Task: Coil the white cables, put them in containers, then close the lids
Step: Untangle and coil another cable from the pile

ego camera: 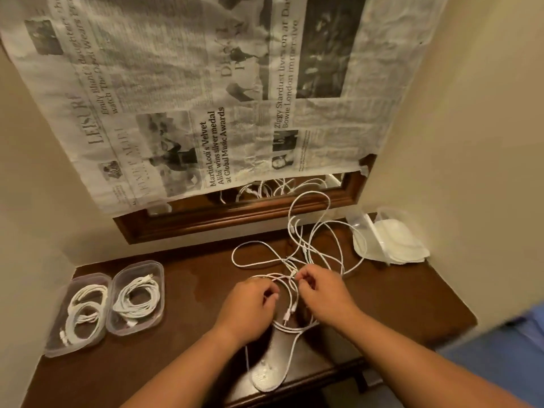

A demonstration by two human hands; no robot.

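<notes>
At the table's front edge a clear oval lid or tub [266, 378] lies under a cable loop. Just beyond, the left hand [250, 307] and right hand [323, 293], fingers curled, each pinch strands of the tangled white cables [309, 248]. The coiling appears to be under way. Two open containers [50, 346] [160, 290] at left already hold coils and are not yet lidded. Spare clear containers [391, 242] wait at right.

Dark brown wooden table [191, 334]. On my left lie a clear oval plastic container [50, 350] and a second clear oval container [161, 278] just beside it, each holding coiled white cables [135, 298]. At centre is a tangle of loose white cables [304, 249], at far right a stack of clear plastic lids [391, 242], and at my near edge a single clear plastic lid [266, 378].
</notes>
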